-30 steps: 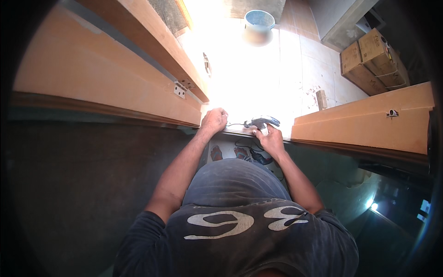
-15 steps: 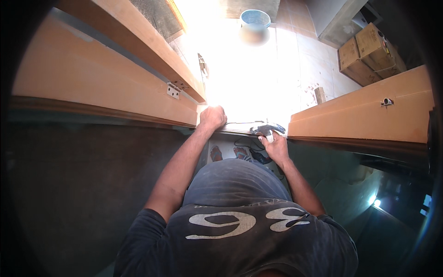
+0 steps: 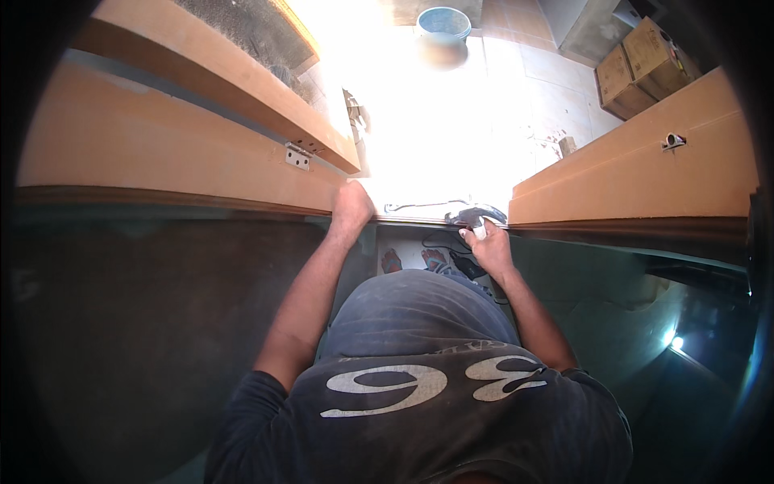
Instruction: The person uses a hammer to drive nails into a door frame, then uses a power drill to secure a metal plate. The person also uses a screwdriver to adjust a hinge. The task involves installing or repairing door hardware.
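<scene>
My left hand [image 3: 352,206] is closed in a fist at the inner end of the left orange-brown door-frame panel [image 3: 185,153]. Whatever lies inside that fist is hidden. Across the bright opening, my right hand [image 3: 490,248] is wrapped around the white part of a dark, rounded tool [image 3: 474,215]. This tool lies at the sill beside the right orange-brown panel [image 3: 621,173], and its exact kind is unclear. A thin, light strip or wire [image 3: 419,206] stretches along the sill between my hands.
Below, my feet [image 3: 433,258] stand near a black corded tool [image 3: 468,266]. A metal hinge [image 3: 297,156] sits on the left panel, and a small metal fitting [image 3: 673,142] on the right one. Beyond are a blue bucket [image 3: 443,22] and cardboard boxes [image 3: 641,68].
My left hand has shifted left, from the bright opening onto the panel's end. My right hand keeps hold of the dark tool at about the same spot. The whole view has shifted slightly.
</scene>
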Demonstrator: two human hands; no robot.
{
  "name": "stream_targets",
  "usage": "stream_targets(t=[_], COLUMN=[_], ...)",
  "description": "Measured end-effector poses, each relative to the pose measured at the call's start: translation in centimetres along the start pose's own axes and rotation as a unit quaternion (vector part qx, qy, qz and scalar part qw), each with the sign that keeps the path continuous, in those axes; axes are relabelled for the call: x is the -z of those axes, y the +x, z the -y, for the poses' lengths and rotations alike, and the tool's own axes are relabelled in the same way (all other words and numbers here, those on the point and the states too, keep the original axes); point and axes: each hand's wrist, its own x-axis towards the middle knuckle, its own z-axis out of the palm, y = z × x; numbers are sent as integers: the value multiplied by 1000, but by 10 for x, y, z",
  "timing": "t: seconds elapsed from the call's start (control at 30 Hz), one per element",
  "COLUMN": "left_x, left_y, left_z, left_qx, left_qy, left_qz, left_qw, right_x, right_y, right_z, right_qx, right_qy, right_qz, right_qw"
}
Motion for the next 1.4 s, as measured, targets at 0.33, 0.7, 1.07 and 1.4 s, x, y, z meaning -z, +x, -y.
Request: stream_targets(t=[0.33,0.7,1.07,1.4], left_x=[-22,74,173,162], left_y=[-14,-172,-339,-338], left_z=[17,27,114,121], left_qx=[53,-111,-40,-25], left_qy=[38,-111,351,378], left_qz=[-3,-348,-494,-498], left_qw=[998,924,794,780], right_x=[4,15,-18,-58], right_y=[-1,-7,20,31], right_z=[-15,-42,-256,-417], right_qx=[-18,-25,-31,257], right_qy=[-4,-55,-419,-514], right_qz=[9,140,443,447], right_qw=[1000,988,792,685])
